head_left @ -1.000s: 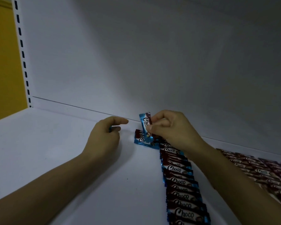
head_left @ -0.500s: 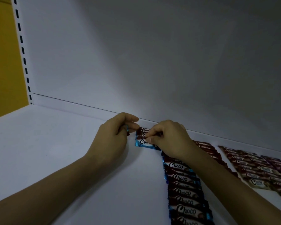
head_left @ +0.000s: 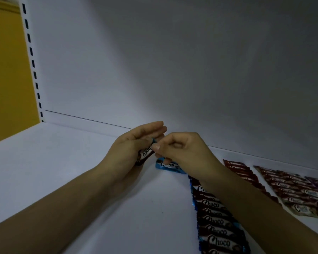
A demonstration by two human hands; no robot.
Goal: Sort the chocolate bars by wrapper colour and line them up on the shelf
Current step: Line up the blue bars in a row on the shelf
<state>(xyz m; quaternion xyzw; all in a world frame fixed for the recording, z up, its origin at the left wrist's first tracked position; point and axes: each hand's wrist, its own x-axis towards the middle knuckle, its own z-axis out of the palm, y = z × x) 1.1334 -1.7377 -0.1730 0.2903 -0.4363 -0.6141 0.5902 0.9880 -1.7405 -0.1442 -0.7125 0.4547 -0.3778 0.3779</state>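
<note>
A: Where is the bar?
B: The blue-wrapped bar (head_left: 145,153) lies in the left hand (head_left: 128,153), thumb across it, fingers nearly straight; the right hand (head_left: 182,151), fingers curled, pinches its upper end — just above the blue row (head_left: 215,217), near the shelf's (head_left: 62,171) back edge.

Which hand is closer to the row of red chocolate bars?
Right. The right hand is just left of the red row; the left hand is farther left, holding a chocolate bar.

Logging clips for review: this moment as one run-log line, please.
left hand: holds blue bar | right hand: pinches its end | blue row: lined on shelf | red row: beside it
</note>
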